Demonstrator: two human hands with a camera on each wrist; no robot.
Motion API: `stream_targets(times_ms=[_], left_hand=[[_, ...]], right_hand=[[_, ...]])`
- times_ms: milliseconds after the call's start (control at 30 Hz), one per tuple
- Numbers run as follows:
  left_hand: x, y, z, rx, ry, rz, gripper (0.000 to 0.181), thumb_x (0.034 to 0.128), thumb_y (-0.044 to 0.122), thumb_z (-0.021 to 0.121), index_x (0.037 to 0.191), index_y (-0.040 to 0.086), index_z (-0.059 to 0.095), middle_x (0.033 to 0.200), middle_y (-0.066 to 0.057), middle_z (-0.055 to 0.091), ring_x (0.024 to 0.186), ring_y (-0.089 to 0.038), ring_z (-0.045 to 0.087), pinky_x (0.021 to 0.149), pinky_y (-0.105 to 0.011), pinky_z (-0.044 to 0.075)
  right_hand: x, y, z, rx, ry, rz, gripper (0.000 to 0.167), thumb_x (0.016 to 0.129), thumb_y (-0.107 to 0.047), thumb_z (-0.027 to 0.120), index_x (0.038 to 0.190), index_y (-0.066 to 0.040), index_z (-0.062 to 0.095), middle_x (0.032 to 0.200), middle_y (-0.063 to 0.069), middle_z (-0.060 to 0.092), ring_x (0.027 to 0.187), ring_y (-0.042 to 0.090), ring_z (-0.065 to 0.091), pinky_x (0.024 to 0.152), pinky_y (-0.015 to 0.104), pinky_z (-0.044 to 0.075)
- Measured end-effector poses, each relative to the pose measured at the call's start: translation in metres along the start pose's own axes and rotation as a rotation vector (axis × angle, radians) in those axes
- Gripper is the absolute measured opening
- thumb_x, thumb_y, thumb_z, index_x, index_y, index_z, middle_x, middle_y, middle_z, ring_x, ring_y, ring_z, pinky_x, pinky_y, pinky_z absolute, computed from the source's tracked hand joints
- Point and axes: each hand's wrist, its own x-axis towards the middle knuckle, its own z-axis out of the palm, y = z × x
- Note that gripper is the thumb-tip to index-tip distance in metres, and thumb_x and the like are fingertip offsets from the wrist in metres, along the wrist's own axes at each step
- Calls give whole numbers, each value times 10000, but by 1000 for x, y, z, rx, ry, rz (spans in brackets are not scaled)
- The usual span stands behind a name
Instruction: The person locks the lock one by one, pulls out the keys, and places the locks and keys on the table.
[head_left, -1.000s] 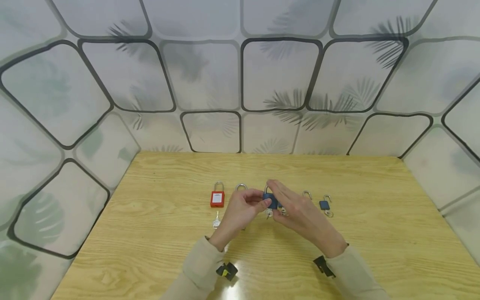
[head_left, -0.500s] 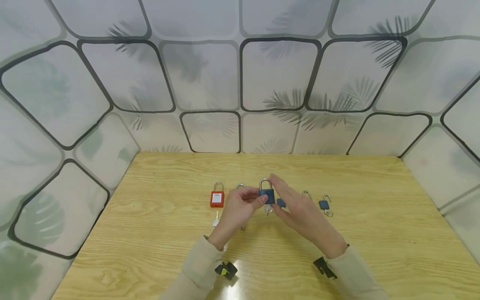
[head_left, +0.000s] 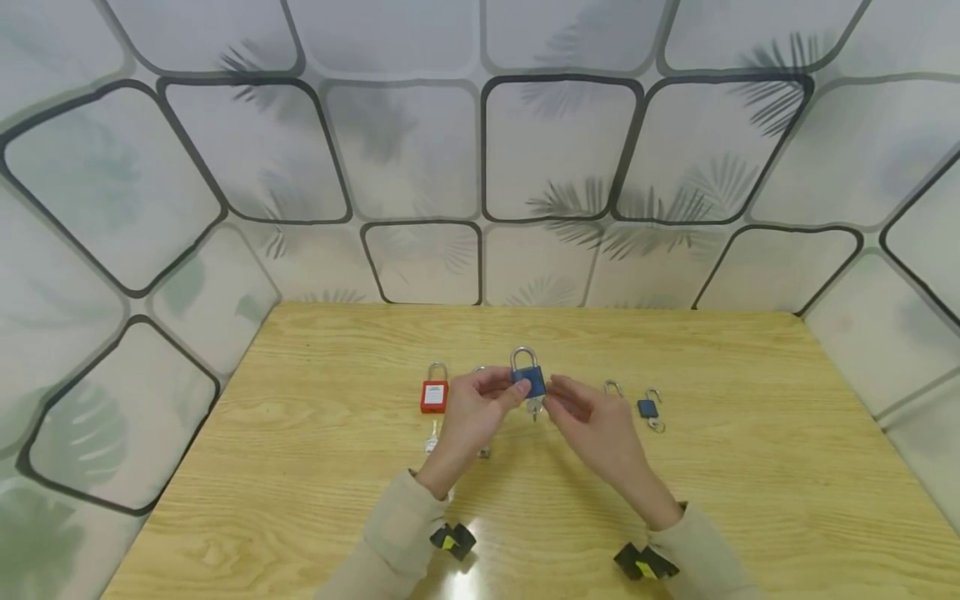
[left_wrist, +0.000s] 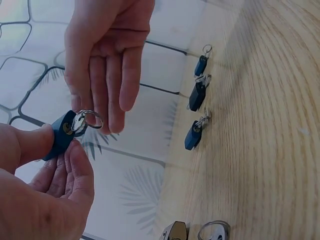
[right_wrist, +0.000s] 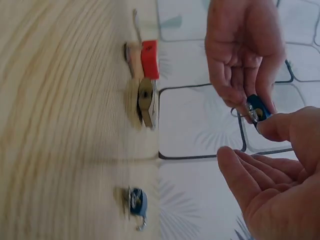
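Observation:
A blue padlock (head_left: 529,382) is held up over the table by my left hand (head_left: 474,412), thumb on its front and fingers behind. Its silver shackle points up. A key (head_left: 535,406) on a ring (left_wrist: 94,119) hangs from the keyhole at its bottom. My right hand (head_left: 600,427) is just right of the padlock, its fingers loosely extended. In the left wrist view, its thumb tip comes close to the key; whether they touch I cannot tell.
Left on the wooden table (head_left: 300,500) are a red padlock (head_left: 434,397) and a key (head_left: 432,438). A brass padlock (right_wrist: 146,102) is partly behind my left hand. To the right lies a small blue padlock (head_left: 648,408), shackle open, beside other blue padlocks (left_wrist: 194,135).
The padlock has risen and shifted slightly left in my left hand. My right hand has come down from beside its shackle to the level of the body and key.

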Motion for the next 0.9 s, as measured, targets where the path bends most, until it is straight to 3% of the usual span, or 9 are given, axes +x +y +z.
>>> stream_targets(times_ms=[133, 233, 500, 900], left_hand=[[-1, 1, 0, 4, 7, 8, 219, 932, 240, 773, 1090, 90, 762, 1024, -56, 778, 891, -131, 709, 787, -277, 567], [-1, 2, 0, 1, 10, 11, 215, 937, 241, 767, 1091, 91, 761, 1026, -55, 778, 897, -133, 707, 793, -280, 565], [1, 2, 1, 16, 11, 11, 233, 934, 244, 771, 1101, 81, 762, 1019, -63, 783, 896, -130, 710, 797, -278, 562], [-1, 2, 2, 29, -9, 11, 214, 934, 229, 770, 1100, 93, 765, 1028, -51, 778, 910, -136, 705, 841, -319, 578]], right_hand=[[-1, -5, 1, 156, -59, 256, 319, 996, -153, 674, 1264, 20, 689, 1158, 217, 751, 1038, 344, 753, 799, 320, 630], [-1, -5, 1, 230, -92, 329, 275, 1008, -138, 656, 1227, 22, 705, 1111, 204, 767, 1002, 304, 766, 800, 325, 632], [-3, -4, 4, 317, -145, 341, 259, 1016, -110, 633, 1207, 57, 686, 1067, 226, 762, 936, 263, 771, 791, 330, 636], [-3, -9, 12, 295, -168, 342, 284, 1036, -184, 621, 1140, 69, 697, 886, 158, 765, 793, 201, 756, 693, 321, 634]])
